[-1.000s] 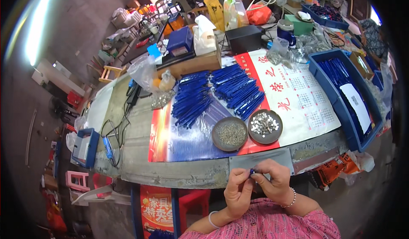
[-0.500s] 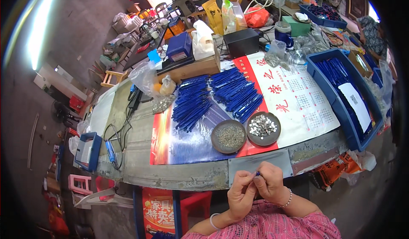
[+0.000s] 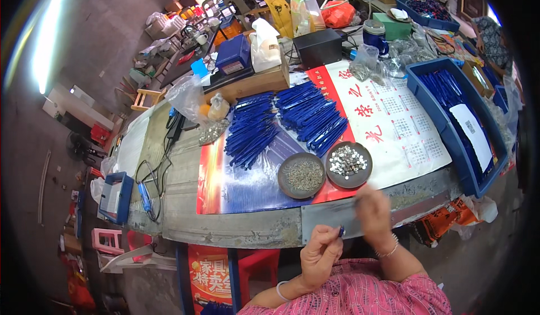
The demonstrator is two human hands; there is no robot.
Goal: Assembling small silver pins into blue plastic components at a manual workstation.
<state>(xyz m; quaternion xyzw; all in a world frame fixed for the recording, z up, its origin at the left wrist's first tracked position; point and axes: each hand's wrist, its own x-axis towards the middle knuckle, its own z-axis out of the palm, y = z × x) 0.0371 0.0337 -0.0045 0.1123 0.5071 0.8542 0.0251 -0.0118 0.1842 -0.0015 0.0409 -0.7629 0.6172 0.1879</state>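
Note:
Near the table's front edge, my left hand [image 3: 319, 253] is closed in a pinch around a small dark blue piece [image 3: 341, 232]; most of it is hidden by the fingers. My right hand [image 3: 374, 218] is apart from it, over the metal plate [image 3: 326, 218] on the edge. Motion blurs its fingers, so I cannot see whether they hold anything. Just beyond it stands a round dark bowl [image 3: 362, 182] of small shiny white and silvery bits [image 3: 347, 162]. Left of that, a second bowl [image 3: 285, 188] contains tiny brownish metallic pieces [image 3: 304, 175].
Two piles of slim blue strips [image 3: 250, 129] lie on a printed calendar sheet [image 3: 388, 141]. At right, a blue bin [image 3: 477, 188] contains more strips and a white paper. A blue-handled tool [image 3: 146, 200] with a cord lies at left. A wooden box [image 3: 253, 84] stands behind the piles.
My right hand has left my left hand and moved up and right toward the bowl of shiny bits. The left hand has stayed nearly in place with the blue piece.

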